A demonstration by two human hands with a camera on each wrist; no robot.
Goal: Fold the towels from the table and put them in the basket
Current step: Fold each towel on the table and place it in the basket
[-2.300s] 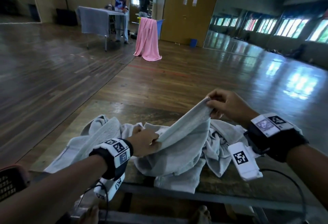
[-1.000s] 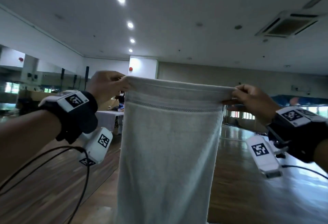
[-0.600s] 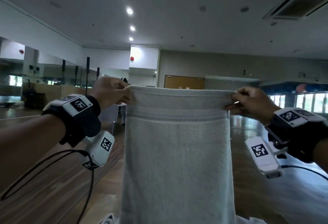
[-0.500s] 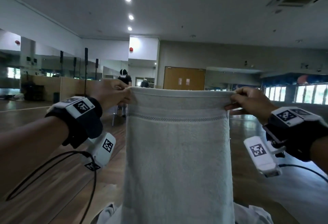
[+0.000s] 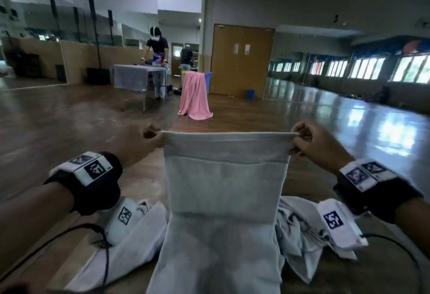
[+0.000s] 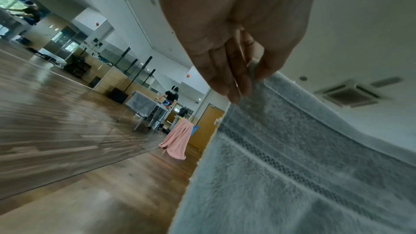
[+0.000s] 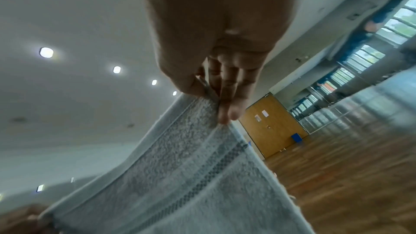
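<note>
A pale grey towel [image 5: 223, 191] with a woven band near its top hangs stretched between my hands over the table. My left hand [image 5: 149, 139] pinches its top left corner, thumb against fingers, as the left wrist view shows on the towel [image 6: 292, 157] under my left hand [image 6: 245, 74]. My right hand [image 5: 302, 141] pinches the top right corner; the right wrist view shows the same pinch by my right hand [image 7: 211, 95] on the towel [image 7: 191, 175]. The towel's lower part drapes onto other crumpled towels [image 5: 300, 231]. No basket is in view.
The wooden table [image 5: 144, 184] carries a heap of loose towels [image 5: 130, 247] on both sides of the held one. Far across the hall floor a person stands at a covered table [image 5: 132, 77], and a pink cloth [image 5: 194, 95] hangs over a stand.
My hands have come down with the towel, from ceiling height to just above the table, still pinching its top corners. The view has tilted down, so the table and towel heap show again.
</note>
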